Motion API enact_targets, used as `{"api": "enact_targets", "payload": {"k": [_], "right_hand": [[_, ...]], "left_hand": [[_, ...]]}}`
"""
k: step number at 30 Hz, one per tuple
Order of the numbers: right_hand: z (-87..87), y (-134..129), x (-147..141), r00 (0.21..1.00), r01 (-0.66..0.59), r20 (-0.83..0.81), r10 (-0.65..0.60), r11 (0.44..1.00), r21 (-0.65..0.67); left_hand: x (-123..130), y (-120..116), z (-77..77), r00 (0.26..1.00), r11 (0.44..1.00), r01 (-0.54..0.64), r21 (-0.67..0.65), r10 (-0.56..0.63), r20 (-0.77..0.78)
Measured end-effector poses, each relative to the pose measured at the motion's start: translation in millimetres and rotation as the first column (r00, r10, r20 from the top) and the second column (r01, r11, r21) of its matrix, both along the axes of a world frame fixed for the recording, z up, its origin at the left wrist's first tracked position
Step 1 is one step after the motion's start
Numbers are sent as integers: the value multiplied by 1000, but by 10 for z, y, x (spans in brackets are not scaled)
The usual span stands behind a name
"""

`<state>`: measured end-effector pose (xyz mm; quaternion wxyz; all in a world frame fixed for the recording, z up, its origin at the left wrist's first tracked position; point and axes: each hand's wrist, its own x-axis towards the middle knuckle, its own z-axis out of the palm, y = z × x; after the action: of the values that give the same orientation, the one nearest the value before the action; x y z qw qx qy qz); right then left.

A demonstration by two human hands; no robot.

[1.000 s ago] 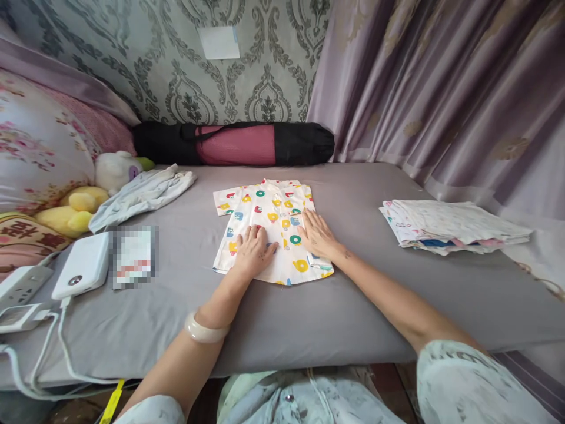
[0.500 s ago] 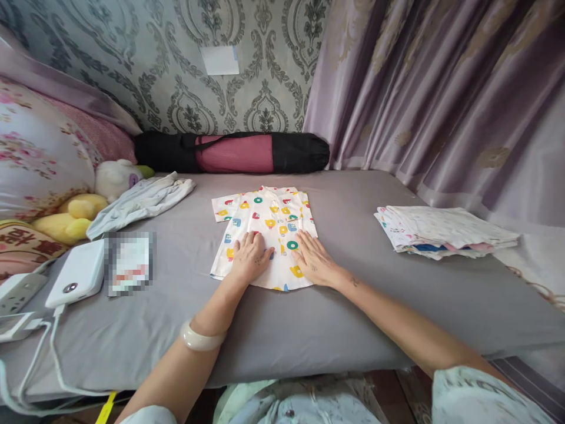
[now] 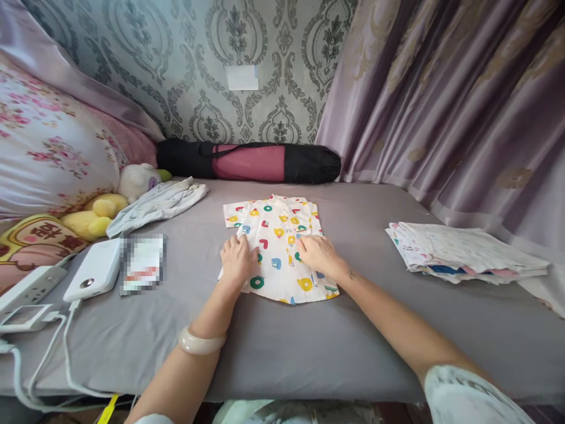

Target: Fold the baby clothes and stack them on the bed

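A small white short-sleeved shirt (image 3: 278,235) with a colourful letter print lies spread on the grey sheet, collar toward the wall. Its left sleeve points outward, while the right side is turned inward near the lower hem. My left hand (image 3: 237,259) rests on the left part of the shirt, fingers loosely apart and the thumb out to the side. On the right side, my right hand (image 3: 320,257) has its fingers curled in at the fabric, closed on the shirt; its fingertips are partly hidden.
A pile of folded clothes (image 3: 468,250) lies at the right. Leftward are a crumpled pale cloth (image 3: 161,203), a white power bank (image 3: 95,268) with cables, a power strip (image 3: 30,288), a blurred packet (image 3: 142,265) and plush toys (image 3: 95,215). A black-and-red rolled bag (image 3: 249,162) lies along the wall.
Both hands were lying flat on the shirt's lower half. My left hand has shifted to its left edge; my right hand has curled onto the right side, where fabric is now turned. The view has shifted slightly.
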<state>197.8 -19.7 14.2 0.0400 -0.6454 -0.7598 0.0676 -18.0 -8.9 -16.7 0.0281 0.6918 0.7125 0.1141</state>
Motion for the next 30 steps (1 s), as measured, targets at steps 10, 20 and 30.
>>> {"api": "enact_targets", "payload": {"k": [10,20,30], "right_hand": [[-425,830,-142,996,49,-64,-54,996,-74],[-217,1304,-370,1000,-1,-16,0,1000,-16],[-90,1522,-988,998,-61,18,60,990,127]], "left_hand": [[-241,103,98,975,976,-160,-147,180,130],[-505,236,72,839,953,-174,-247,275,470],[-624,304,-33,664,953,-88,-290,273,696]]}}
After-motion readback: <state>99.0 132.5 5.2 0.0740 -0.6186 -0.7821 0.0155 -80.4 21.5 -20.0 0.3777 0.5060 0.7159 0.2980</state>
